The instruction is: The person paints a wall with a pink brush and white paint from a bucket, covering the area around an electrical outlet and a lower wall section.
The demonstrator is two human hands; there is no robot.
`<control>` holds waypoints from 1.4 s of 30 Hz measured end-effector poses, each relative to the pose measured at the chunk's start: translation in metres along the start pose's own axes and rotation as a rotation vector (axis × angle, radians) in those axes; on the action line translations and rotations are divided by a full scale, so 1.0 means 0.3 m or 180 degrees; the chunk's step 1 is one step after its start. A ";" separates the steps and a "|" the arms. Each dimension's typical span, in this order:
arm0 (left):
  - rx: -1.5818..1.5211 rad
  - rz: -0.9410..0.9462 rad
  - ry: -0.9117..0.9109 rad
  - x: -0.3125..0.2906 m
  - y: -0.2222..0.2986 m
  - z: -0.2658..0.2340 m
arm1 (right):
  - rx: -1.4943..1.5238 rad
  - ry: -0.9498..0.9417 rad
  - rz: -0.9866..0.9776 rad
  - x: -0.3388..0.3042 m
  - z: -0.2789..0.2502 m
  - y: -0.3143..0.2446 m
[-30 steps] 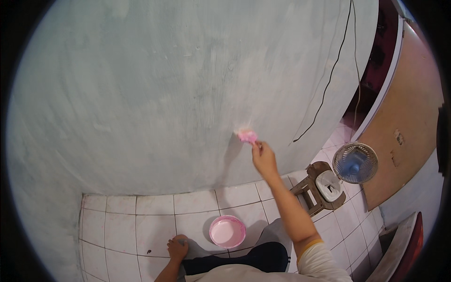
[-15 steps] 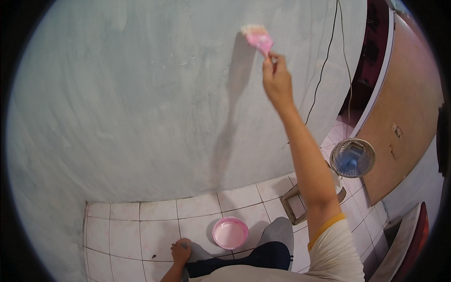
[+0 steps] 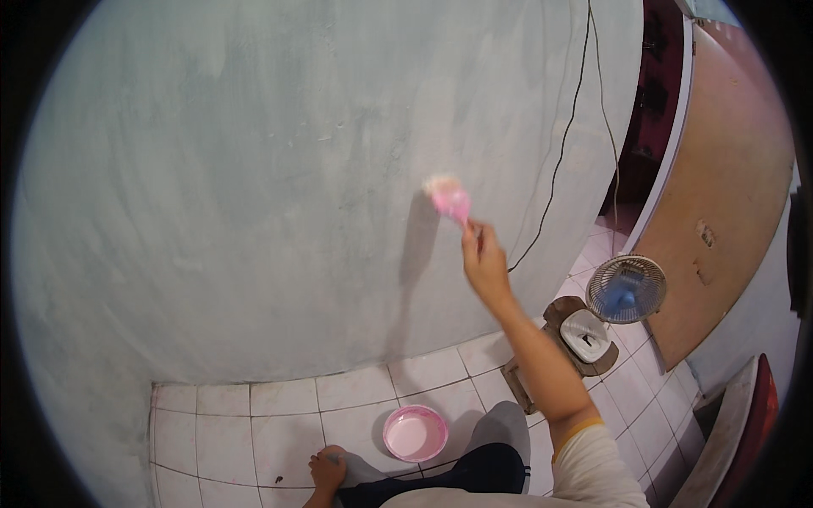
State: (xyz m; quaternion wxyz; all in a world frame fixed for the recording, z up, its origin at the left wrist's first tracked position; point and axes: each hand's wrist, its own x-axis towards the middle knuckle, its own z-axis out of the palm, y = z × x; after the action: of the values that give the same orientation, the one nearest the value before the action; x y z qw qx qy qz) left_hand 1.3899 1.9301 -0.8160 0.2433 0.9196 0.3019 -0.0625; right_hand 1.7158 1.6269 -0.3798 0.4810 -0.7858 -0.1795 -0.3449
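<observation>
My right hand point(image 3: 486, 261) grips the handle of a pink paintbrush point(image 3: 450, 200). The brush's pale bristles meet the grey-white wall point(image 3: 279, 195) or are very close to it; motion blurs them. Below, a pink tub point(image 3: 415, 433) of pale pink paint sits on the tiles between my legs. My left hand point(image 3: 327, 467) rests on my left knee with nothing in it, its fingers loosely spread.
A fan point(image 3: 627, 289) with a blue centre stands on a wooden stool point(image 3: 556, 315) to the right. Dark cables point(image 3: 566, 144) hang down the wall. Beyond them are a doorway and a brown board point(image 3: 720, 186). White tiles point(image 3: 224, 436) cover the floor.
My right hand has drawn the paintbrush downward along the wall. The view has shifted slightly, and more of the fan's base now shows. My left hand stays on the knee.
</observation>
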 end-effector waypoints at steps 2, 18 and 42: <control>-0.0005 0.0020 0.0006 0.012 -0.003 0.013 | -0.0009 0.0275 -0.0232 0.195 -0.043 -0.094; -0.0008 -0.0068 -0.0099 0.019 -0.009 0.017 | -0.0412 -0.0333 0.0475 -0.115 -0.008 0.167; 0.0012 -0.0019 0.0022 0.029 -0.005 0.038 | -0.0370 0.0779 -0.1363 0.811 -0.130 -0.346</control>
State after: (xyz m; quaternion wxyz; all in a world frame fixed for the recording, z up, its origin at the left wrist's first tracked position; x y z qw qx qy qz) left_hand 1.3964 1.9303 -0.8289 0.2404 0.9194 0.3054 -0.0606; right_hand 1.8075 1.6296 -0.1286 0.3692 -0.7086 -0.2621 -0.5412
